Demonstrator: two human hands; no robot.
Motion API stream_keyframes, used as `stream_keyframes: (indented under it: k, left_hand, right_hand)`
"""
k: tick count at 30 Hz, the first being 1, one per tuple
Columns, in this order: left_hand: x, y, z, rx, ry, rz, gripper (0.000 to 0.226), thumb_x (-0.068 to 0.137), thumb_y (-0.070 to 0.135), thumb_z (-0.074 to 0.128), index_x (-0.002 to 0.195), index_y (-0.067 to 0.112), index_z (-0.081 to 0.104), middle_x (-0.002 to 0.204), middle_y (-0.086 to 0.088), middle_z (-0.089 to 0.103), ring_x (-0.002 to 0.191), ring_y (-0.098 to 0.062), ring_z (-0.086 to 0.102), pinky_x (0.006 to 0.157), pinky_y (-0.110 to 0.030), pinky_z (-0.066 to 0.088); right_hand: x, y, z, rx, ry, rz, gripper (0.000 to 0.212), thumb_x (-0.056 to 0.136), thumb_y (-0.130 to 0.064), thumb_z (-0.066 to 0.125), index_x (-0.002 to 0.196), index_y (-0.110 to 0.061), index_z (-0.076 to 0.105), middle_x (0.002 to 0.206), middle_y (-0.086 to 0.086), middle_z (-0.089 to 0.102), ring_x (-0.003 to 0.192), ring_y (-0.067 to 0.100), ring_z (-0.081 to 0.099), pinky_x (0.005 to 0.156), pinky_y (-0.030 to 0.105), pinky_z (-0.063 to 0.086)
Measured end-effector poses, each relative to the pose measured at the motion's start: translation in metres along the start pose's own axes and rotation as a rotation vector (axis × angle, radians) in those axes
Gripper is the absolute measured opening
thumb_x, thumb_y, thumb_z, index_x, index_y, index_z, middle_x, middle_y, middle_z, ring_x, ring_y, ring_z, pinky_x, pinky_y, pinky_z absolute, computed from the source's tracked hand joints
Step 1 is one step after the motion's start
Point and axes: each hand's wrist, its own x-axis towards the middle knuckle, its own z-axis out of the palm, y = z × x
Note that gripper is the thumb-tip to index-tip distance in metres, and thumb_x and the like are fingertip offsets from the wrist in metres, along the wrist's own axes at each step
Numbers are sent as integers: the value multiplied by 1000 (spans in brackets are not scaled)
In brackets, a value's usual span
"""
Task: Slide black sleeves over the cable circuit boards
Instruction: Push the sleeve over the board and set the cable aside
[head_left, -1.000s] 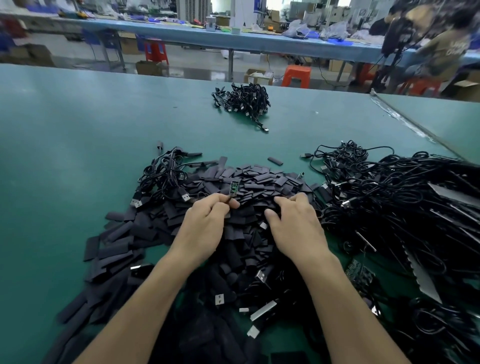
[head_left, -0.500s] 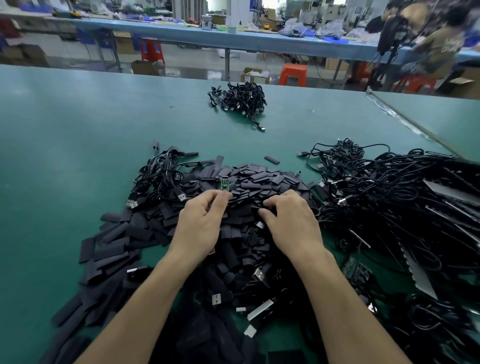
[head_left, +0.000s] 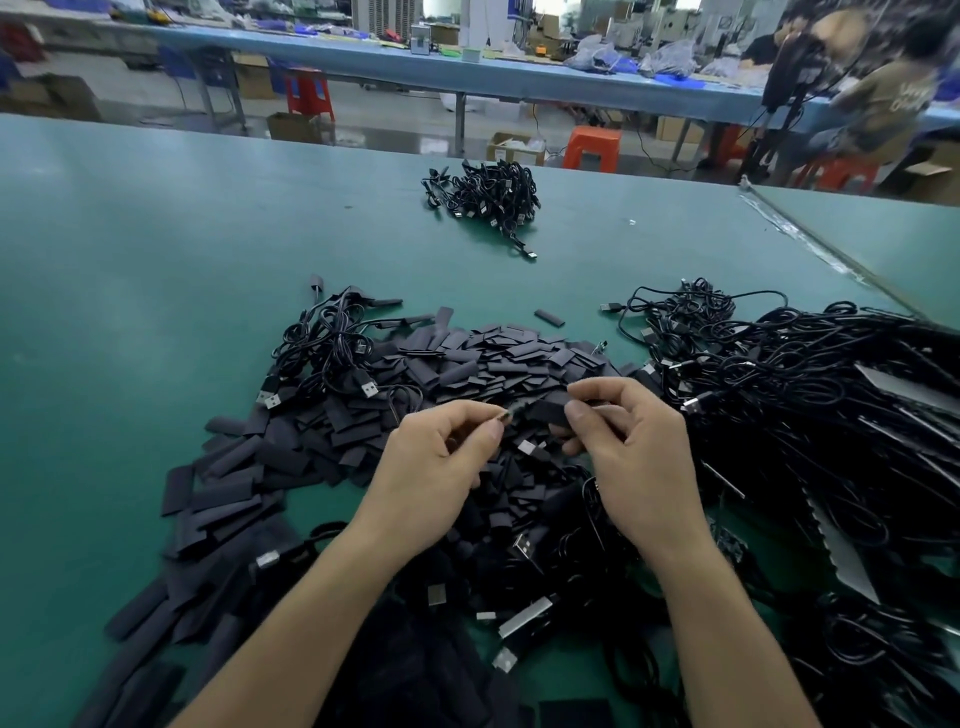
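Note:
My left hand (head_left: 441, 462) pinches a small circuit board (head_left: 505, 415) on a black cable; only the board's tip shows past my fingertips. My right hand (head_left: 631, 447) pinches a flat black sleeve (head_left: 548, 411) just to the right of the board, its open end facing the board's tip. Both hands hover over a big heap of loose black sleeves (head_left: 467, 364) on the green table (head_left: 130, 312). Whether the board's tip is inside the sleeve, I cannot tell.
A tangled mass of black USB cables (head_left: 805, 415) fills the right side. A smaller bunch of cables (head_left: 332, 343) lies left of the heap, and a separate bundle (head_left: 483, 195) sits further back. More sleeves (head_left: 218, 493) spread toward the near left. Stools and benches stand beyond the table.
My right hand has lifted from the heap with a sleeve. My left hand has turned the board from pointing up to pointing right, toward the sleeve. Both hands rose and came closer together.

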Motion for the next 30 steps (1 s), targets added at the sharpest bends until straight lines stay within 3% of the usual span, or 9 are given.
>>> stream_keyframes:
  k: [3,7,9,13,16,20,24,27,30]
  left_hand:
    - [-1,-6,3,-66,6,-71,19,102,22,55,99,25,73,55,11,57,42,-3,47,42,-11,34]
    - [-2,-8,2,-163,93,-130,25,104,24,52,88,18,70,59,4,62,44,-8,52,39,-17,37]
    - [-1,-7,1,-205,132,-150,27,103,27,52,85,13,67,61,0,67,46,-10,57,38,-19,39]
    - [-2,-5,0,-206,136,-153,27,103,29,53,85,13,66,62,0,68,44,-9,55,37,-19,39]
    - [-2,-6,0,-205,152,-171,29,103,30,52,83,15,66,58,2,63,41,-8,49,36,-19,36]
    - [-1,-6,0,-200,151,-176,26,103,29,53,86,16,67,56,4,62,39,-7,47,36,-19,35]
    - [-1,-8,0,-195,144,-164,23,102,28,54,89,16,68,56,4,62,40,-7,48,37,-18,36]
    - [-1,-9,0,-205,148,-170,24,103,28,53,89,15,69,56,4,62,40,-7,48,37,-18,35]
    - [0,-10,1,-219,151,-172,24,103,27,52,89,16,68,62,1,68,40,-7,49,36,-18,35]
  right_hand:
    - [-4,0,0,0,-39,-8,20,94,-14,66,99,-33,71,85,-13,74,79,8,71,74,26,56]
    - [-6,6,3,-307,-109,5,15,89,-17,71,91,-32,74,83,-15,68,82,-1,64,75,13,50]
    - [-2,5,7,-433,-113,2,13,89,-24,70,102,-28,73,98,-12,62,88,4,60,84,23,51]
    - [18,-4,21,-611,-101,28,40,95,-38,60,134,-26,56,119,0,54,109,18,54,87,31,44]
    - [33,-7,31,-778,-167,33,40,94,-45,59,131,-29,61,125,4,53,119,25,50,96,40,47]
    - [36,-3,35,-800,-86,-29,26,95,-42,60,110,-26,74,113,3,62,108,24,56,84,33,47]
    - [36,3,34,-773,-8,-50,25,99,-34,57,92,-19,75,95,1,68,76,17,52,65,26,37]
    - [32,2,31,-688,79,-72,23,100,-31,56,89,-17,71,84,-4,65,70,14,54,63,26,38]
    - [24,0,25,-393,146,-24,11,98,-26,61,90,-23,68,75,-14,66,67,3,62,67,26,49]
